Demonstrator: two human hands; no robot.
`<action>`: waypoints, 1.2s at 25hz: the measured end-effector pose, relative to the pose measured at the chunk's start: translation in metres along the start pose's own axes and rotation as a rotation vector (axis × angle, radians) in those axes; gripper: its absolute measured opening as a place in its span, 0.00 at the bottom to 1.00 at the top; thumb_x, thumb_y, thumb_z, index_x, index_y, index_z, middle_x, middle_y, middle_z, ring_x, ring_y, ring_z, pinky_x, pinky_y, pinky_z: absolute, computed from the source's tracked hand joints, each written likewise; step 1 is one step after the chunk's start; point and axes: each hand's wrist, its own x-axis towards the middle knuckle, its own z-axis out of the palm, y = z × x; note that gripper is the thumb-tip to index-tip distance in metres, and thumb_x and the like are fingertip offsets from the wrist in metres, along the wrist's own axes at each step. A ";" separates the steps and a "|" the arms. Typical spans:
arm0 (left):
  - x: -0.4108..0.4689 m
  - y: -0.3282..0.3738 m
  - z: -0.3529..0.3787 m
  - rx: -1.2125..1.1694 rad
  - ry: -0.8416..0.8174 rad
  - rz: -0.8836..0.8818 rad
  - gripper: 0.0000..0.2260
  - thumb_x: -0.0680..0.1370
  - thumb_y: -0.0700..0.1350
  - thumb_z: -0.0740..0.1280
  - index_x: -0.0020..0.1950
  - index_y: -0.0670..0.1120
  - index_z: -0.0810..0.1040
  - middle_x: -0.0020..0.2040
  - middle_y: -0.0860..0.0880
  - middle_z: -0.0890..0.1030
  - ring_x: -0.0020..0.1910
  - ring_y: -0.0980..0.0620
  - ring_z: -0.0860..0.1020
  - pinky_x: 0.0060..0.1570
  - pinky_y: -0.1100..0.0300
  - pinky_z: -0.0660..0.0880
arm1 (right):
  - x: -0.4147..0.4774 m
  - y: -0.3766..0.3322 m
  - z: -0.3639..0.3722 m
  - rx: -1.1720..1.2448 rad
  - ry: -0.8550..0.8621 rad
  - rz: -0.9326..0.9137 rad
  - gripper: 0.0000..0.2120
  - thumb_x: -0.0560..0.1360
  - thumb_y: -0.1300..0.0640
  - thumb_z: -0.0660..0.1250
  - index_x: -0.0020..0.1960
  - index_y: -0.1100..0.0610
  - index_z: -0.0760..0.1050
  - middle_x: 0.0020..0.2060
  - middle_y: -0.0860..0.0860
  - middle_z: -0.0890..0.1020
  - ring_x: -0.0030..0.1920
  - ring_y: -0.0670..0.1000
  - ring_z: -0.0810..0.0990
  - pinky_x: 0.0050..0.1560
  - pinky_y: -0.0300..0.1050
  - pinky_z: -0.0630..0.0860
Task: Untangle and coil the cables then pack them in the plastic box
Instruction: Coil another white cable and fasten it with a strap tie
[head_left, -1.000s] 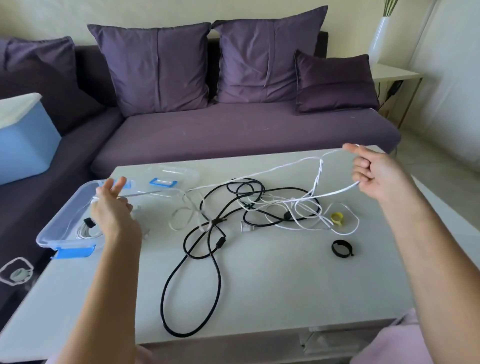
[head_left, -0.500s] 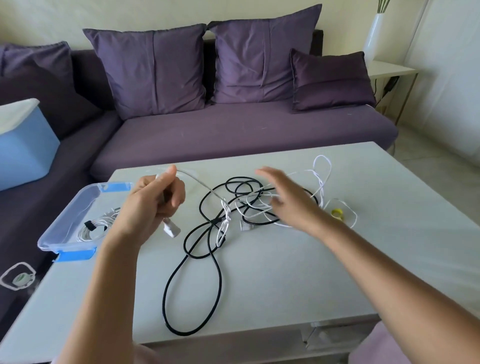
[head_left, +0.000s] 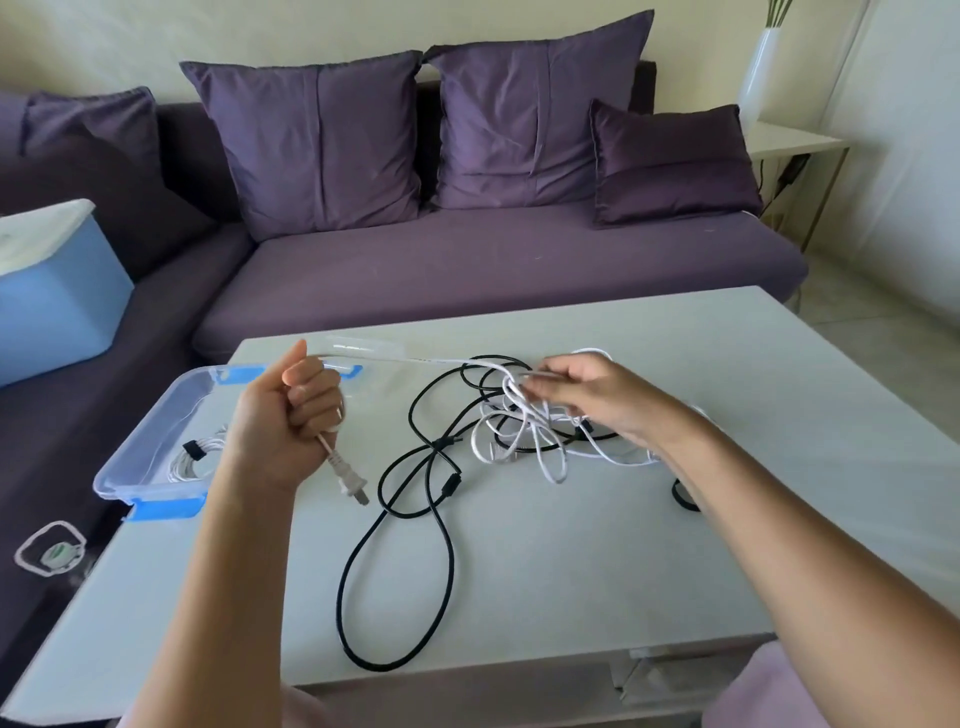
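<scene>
Left hand (head_left: 288, 415) fisted round white cable (head_left: 441, 360); right hand (head_left: 587, 395) at tangle (head_left: 511, 415), grip unclear; hard pulling risks tightening the knot.

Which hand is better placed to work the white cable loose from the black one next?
Probably the right hand: it sits at the tangle where the white cable loops over the black cable. The left hand is busy gripping the white cable near its plug.

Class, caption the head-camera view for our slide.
Left hand grips the white cable near its plug; right hand at the tabletop tangle.
</scene>
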 end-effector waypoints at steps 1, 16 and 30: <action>0.001 -0.004 0.003 0.128 0.131 0.011 0.16 0.70 0.48 0.66 0.23 0.49 0.68 0.24 0.55 0.56 0.23 0.57 0.50 0.15 0.65 0.55 | -0.001 -0.002 -0.008 0.032 0.065 -0.023 0.09 0.76 0.52 0.66 0.40 0.54 0.79 0.28 0.41 0.73 0.31 0.44 0.65 0.34 0.38 0.61; -0.001 -0.007 -0.022 -0.173 0.687 0.403 0.15 0.82 0.44 0.53 0.39 0.49 0.73 0.25 0.56 0.68 0.18 0.56 0.58 0.19 0.65 0.55 | -0.004 0.016 -0.093 0.490 1.189 0.016 0.16 0.80 0.55 0.56 0.35 0.55 0.71 0.31 0.46 0.70 0.25 0.44 0.61 0.21 0.33 0.59; -0.010 -0.025 0.037 0.435 -0.151 -0.169 0.20 0.66 0.57 0.74 0.24 0.50 0.68 0.27 0.53 0.55 0.22 0.58 0.51 0.17 0.68 0.52 | -0.011 -0.005 -0.018 -0.170 0.200 0.015 0.24 0.76 0.53 0.67 0.70 0.55 0.67 0.68 0.49 0.72 0.69 0.45 0.68 0.71 0.43 0.62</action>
